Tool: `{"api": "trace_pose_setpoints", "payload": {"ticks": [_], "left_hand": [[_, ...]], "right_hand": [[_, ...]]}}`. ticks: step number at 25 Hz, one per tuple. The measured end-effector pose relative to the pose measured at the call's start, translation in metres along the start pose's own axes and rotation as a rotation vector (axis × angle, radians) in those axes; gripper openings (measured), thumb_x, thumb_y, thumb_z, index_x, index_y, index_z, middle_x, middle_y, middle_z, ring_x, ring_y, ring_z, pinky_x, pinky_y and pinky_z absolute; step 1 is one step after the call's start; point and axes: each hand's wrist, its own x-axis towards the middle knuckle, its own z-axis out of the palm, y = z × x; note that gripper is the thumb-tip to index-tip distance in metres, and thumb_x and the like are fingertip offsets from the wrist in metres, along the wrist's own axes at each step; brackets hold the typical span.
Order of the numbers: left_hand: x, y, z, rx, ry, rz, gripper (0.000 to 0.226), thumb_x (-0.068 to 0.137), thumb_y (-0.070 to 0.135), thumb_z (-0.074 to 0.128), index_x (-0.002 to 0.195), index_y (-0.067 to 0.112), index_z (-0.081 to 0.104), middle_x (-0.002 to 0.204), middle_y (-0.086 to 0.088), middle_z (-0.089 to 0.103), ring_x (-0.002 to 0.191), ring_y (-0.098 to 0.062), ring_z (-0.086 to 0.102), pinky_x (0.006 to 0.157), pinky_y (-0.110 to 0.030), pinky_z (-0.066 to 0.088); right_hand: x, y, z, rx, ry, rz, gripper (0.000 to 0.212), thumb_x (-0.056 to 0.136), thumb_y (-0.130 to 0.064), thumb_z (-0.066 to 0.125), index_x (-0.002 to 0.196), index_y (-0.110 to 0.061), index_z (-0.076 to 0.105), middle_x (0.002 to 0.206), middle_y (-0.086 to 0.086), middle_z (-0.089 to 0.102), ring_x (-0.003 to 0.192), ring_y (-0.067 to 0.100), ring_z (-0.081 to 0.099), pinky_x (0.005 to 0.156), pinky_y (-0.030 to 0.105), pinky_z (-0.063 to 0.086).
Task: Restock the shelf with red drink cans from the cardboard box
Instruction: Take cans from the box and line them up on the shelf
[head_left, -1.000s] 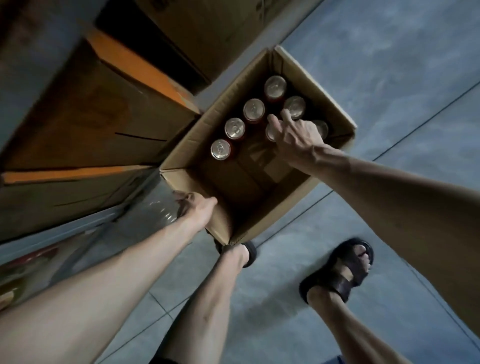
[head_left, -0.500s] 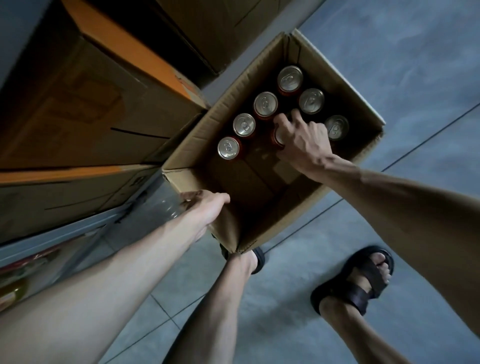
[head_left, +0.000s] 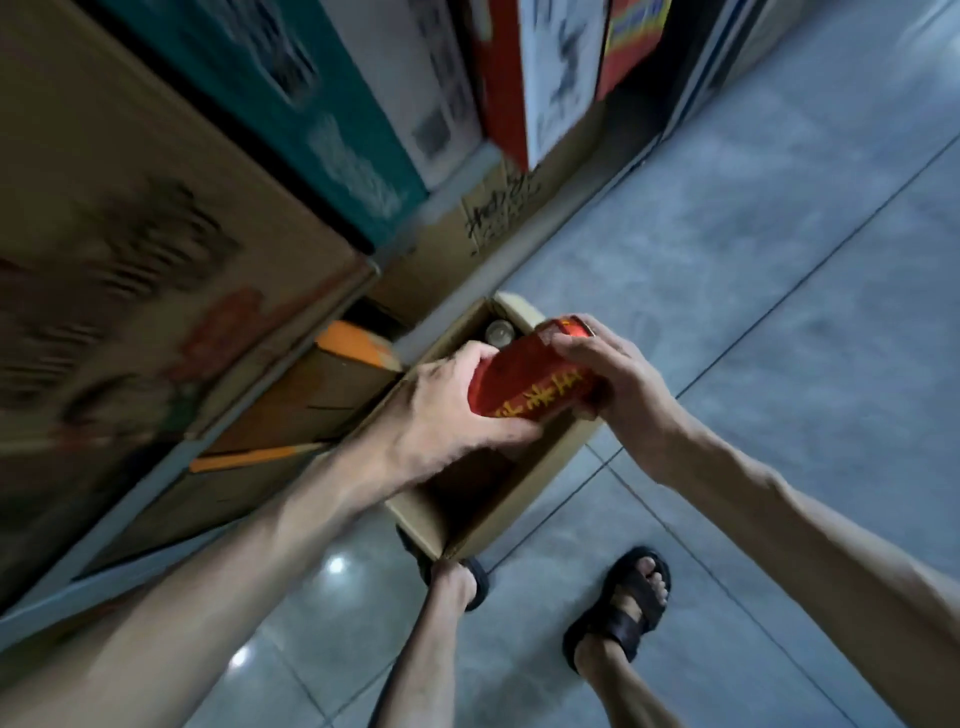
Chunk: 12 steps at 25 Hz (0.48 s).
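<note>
Red can (head_left: 530, 382) with yellow lettering, tilted on its side, gripped by both hands, left hand (head_left: 447, 415), right hand (head_left: 618, 379), above cardboard box (head_left: 483, 519)

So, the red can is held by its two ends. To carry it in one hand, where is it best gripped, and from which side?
Probably the bare middle of the red can, round its curved wall, coming from the right hand's side. The can lies tilted, with the left hand and the right capping its ends; only the middle is free.

Bare forearms (head_left: 270, 566), dark sandals (head_left: 621, 626) — open-toed, strapped
</note>
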Motion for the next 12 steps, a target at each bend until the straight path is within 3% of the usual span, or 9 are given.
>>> {"api": "trace_pose_setpoints", "payload": {"ticks": [3,5,7,12], "left_hand": [[-0.043,0.068,-0.069,-0.072,-0.041,0.022,0.057,0.053,0.058,0.082,0.098,0.033,0.058,0.078,0.018,0.064,0.066,0.019,0.057,0.061,-0.002,0.04],[-0.077,0.105,-0.11,-0.173,-0.059,0.018,0.059,0.047,0.066,0.074,0.093,0.031,0.062,0.083,0.01,0.071,0.072,0.012,0.063,0.067,-0.008,0.047],[-0.117,0.134,-0.149,-0.247,-0.054,0.007,0.066,0.046,0.067,0.072,0.1,0.031,0.065,0.095,0.005,0.074,0.086,-0.002,0.069,0.078,-0.022,0.053],[-0.235,0.198,-0.251,-0.248,-0.004,0.027,0.075,0.047,0.067,0.072,0.112,0.029,0.063,0.102,0.007,0.072,0.094,-0.003,0.067,0.082,-0.019,0.051]], "right_hand": [[-0.046,-0.093,0.02,0.007,-0.007,-0.033,0.023,0.084,-0.044,0.062,0.09,-0.022,0.065,0.065,-0.004,0.053,0.054,0.009,0.048,0.049,0.023,0.031],[-0.079,-0.153,0.037,-0.043,-0.032,-0.037,0.034,0.085,-0.052,0.064,0.097,-0.021,0.066,0.067,-0.002,0.057,0.053,0.01,0.051,0.049,0.024,0.032],[-0.108,-0.208,0.058,-0.08,-0.082,-0.039,0.042,0.084,-0.05,0.062,0.108,-0.016,0.063,0.07,-0.009,0.064,0.057,0.005,0.059,0.05,0.017,0.041],[-0.189,-0.326,0.126,-0.229,-0.256,-0.047,0.047,0.083,-0.041,0.073,0.121,-0.019,0.057,0.095,0.002,0.074,0.08,0.026,0.065,0.063,0.028,0.049]]}}
